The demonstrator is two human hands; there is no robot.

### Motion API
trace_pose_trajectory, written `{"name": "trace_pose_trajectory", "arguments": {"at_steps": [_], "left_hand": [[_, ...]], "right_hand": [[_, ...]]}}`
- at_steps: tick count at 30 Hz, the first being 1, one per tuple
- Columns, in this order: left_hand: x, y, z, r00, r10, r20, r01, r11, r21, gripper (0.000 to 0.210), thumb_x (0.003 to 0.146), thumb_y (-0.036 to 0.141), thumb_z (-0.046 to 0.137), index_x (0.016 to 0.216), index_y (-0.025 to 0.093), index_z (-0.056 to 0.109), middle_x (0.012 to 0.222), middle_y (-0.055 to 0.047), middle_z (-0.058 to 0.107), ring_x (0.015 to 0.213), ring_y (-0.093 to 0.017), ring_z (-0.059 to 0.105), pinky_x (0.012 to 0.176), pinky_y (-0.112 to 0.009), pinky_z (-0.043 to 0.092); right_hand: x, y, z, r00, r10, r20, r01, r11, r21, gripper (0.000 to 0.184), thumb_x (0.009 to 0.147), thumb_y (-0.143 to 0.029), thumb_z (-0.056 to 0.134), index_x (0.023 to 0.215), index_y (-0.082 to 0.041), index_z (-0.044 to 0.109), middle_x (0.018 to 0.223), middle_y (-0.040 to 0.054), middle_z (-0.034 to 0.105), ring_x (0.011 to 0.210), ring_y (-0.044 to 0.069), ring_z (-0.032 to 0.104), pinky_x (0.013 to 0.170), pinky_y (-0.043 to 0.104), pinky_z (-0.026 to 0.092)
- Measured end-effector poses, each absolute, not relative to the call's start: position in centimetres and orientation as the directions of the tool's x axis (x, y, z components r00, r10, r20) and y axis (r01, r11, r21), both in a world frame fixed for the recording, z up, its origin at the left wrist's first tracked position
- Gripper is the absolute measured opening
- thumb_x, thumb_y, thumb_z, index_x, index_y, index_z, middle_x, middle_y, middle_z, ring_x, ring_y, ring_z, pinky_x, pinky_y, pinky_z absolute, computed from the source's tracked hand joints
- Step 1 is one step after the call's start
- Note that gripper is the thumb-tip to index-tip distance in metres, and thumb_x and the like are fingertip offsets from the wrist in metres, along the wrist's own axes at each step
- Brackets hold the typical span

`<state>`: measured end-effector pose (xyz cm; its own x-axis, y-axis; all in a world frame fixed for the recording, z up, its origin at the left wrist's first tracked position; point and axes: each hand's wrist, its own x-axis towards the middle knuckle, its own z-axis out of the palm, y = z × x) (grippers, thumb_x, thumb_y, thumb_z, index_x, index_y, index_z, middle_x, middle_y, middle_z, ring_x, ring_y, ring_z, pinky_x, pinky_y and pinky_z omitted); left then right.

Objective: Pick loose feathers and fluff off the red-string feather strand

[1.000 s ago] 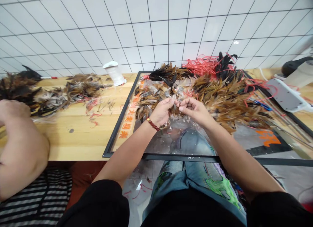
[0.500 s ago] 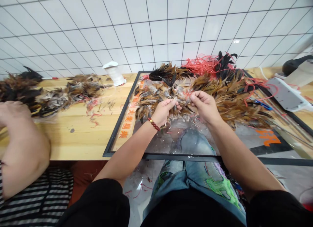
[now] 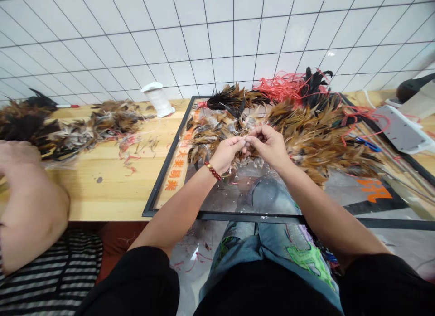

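My left hand point(image 3: 229, 153), with a red bead bracelet point(image 3: 212, 170) on its wrist, is closed in a pinch. Its fingertips meet those of my right hand point(image 3: 268, 145), which is pinched too. Whatever lies between the fingertips is too small to make out, perhaps part of a feather. Just behind both hands are loose brown feathers point(image 3: 210, 130) with pale fluffy ends. To the right of my right hand spreads a big pile of brown feathers point(image 3: 326, 139). A tied bundle of dark feathers point(image 3: 234, 98) lies farther back.
A black-framed glass panel point(image 3: 217, 202) lies under the work. Red string point(image 3: 282, 87), blue scissors point(image 3: 369, 144) and a white device point(image 3: 403, 130) stand around the pile. Left are a white spool point(image 3: 158, 99), more feathers point(image 3: 112, 119) and another person's arm point(image 3: 32, 193). A tiled wall rises behind.
My right hand has moved left, and its fingertips now meet those of my left hand. The left hand has stayed nearly in place.
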<state>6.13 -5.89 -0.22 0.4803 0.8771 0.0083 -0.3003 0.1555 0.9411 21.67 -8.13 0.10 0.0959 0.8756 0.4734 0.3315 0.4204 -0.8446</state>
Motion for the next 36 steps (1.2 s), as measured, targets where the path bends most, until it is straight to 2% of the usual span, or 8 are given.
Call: {"name": "trace_pose_trajectory", "arguments": {"at_steps": [3,7,12,17,19,25,31,36], "left_hand": [[6.0,-5.8,-0.1,0.525,0.851,0.019,-0.318,0.175,0.932,0.026,0.081,0.029,0.078,0.067,0.013,0.064,0.056,0.003,0.057,0.056,-0.008,0.059,0.062,-0.02,0.048],[5.4,-5.5,0.3,0.612,0.79,-0.031,-0.307,0.274,0.911,0.027,0.08,0.034,0.08,0.073,0.012,0.066,0.062,0.0,0.062,0.061,-0.01,0.064,0.064,-0.022,0.051],[4.2,-4.4,1.5,0.507,0.862,-0.001,-0.405,0.239,0.882,0.028,0.086,0.035,0.073,0.071,0.014,0.063,0.061,0.001,0.059,0.064,-0.011,0.065,0.067,-0.024,0.053],[2.3,-2.6,2.6,0.179,0.982,0.062,-0.547,0.047,0.836,0.031,0.093,0.033,0.066,0.069,0.017,0.056,0.057,0.005,0.053,0.061,-0.007,0.062,0.072,-0.02,0.054],[1.2,-1.4,3.2,0.013,0.998,0.068,-0.579,-0.048,0.814,0.033,0.095,0.037,0.063,0.069,0.018,0.054,0.055,0.006,0.051,0.06,-0.006,0.061,0.073,-0.019,0.054],[-2.0,4.5,7.4,-0.425,0.901,0.094,-0.526,-0.33,0.784,0.035,0.097,0.048,0.056,0.073,0.022,0.052,0.055,0.006,0.048,0.059,-0.006,0.058,0.064,-0.015,0.049],[-1.3,8.9,11.1,-0.468,0.863,0.19,-0.551,-0.453,0.701,0.033,0.103,0.046,0.041,0.081,0.024,0.052,0.062,0.003,0.05,0.065,-0.007,0.06,0.068,-0.018,0.049],[1.8,9.3,10.2,-0.463,0.867,0.186,-0.518,-0.435,0.736,0.04,0.104,0.051,0.036,0.081,0.022,0.052,0.063,0.003,0.049,0.07,-0.007,0.058,0.072,-0.019,0.048]], "right_hand": [[21.9,-8.0,0.4,-0.075,0.942,0.326,0.09,0.332,-0.939,0.033,0.078,-0.047,0.076,0.097,-0.021,0.066,0.074,-0.0012,0.064,0.063,0.014,0.063,0.061,0.03,0.054],[21.8,-7.5,1.9,-0.223,0.925,0.306,0.01,0.316,-0.949,0.034,0.078,-0.051,0.075,0.078,-0.019,0.063,0.066,-0.0005,0.06,0.057,0.016,0.064,0.051,0.032,0.055],[19.1,-4.8,4.1,-0.212,0.92,0.331,0.122,0.361,-0.925,0.02,0.082,-0.033,0.071,0.072,-0.019,0.06,0.069,0.0001,0.059,0.055,0.014,0.061,0.047,0.029,0.05],[16.4,-1.5,6.1,-0.028,0.882,0.471,0.217,0.466,-0.858,0.011,0.081,-0.026,0.067,0.081,-0.016,0.063,0.073,0.0006,0.065,0.072,0.014,0.06,0.068,0.029,0.051],[16.7,-0.8,6.9,-0.125,0.858,0.497,0.294,0.511,-0.808,0.012,0.076,-0.025,0.07,0.079,-0.014,0.067,0.073,0.001,0.066,0.074,0.014,0.06,0.073,0.03,0.049],[17.6,0.2,6.9,-0.496,0.785,0.372,0.501,0.609,-0.615,0.013,0.062,-0.009,0.078,0.058,-0.019,0.07,0.056,-0.0021,0.062,0.061,0.013,0.057,0.066,0.03,0.044],[14.9,1.4,3.2,-0.619,0.782,0.079,0.587,0.527,-0.615,0.035,0.038,-0.005,0.092,0.047,-0.022,0.063,0.041,-0.0052,0.049,0.05,0.015,0.056,0.057,0.029,0.043],[15.4,1.2,3.4,-0.611,0.781,-0.126,0.754,0.527,-0.391,0.025,0.049,0.001,0.085,0.053,-0.018,0.069,0.05,-0.0004,0.058,0.054,0.017,0.057,0.059,0.033,0.043]]}}
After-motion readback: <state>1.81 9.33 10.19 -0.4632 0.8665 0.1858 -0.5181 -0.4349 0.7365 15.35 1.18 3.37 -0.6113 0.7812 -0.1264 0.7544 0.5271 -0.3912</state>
